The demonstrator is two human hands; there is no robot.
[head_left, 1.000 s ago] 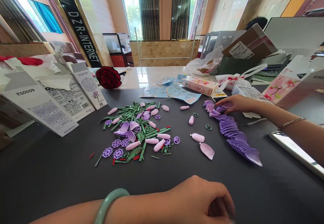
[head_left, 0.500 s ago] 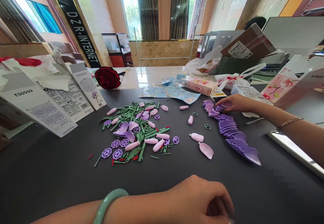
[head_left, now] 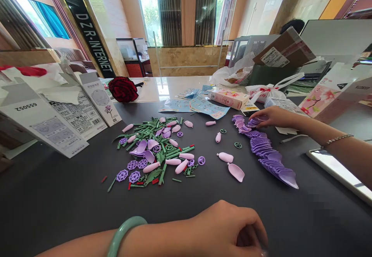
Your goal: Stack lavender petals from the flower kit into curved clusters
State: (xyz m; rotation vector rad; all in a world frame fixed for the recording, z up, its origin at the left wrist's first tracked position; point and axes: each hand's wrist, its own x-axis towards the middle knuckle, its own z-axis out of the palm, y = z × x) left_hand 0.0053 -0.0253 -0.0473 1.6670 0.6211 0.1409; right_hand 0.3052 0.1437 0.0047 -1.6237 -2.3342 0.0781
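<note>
My right hand (head_left: 269, 117), with a beaded bracelet at the wrist, is at the far end of a long overlapping row of purple plastic petals (head_left: 266, 146). Its fingers are closed on a few purple petals (head_left: 254, 122) there. At the bottom edge rests my left hand (head_left: 226, 230), wearing a green bangle (head_left: 123, 233). Its fingers are curled in and nothing shows in them, though the tips are partly cut off. Between the hands lie a pale pink petal (head_left: 236, 172) and a pink bud-shaped piece (head_left: 225, 157).
A heap of green stems (head_left: 157, 133), pink buds and purple wheels covers the table's middle left. Behind lie blue printed sheets (head_left: 209, 106) and a pink box (head_left: 229, 98). A white carton (head_left: 46, 121) stands left, a dark red flower (head_left: 123, 89) behind, a white-edged device (head_left: 334, 168) right.
The view has shifted very slightly. Both hands stay in nearly the same places, and the row of petals looks the same.
</note>
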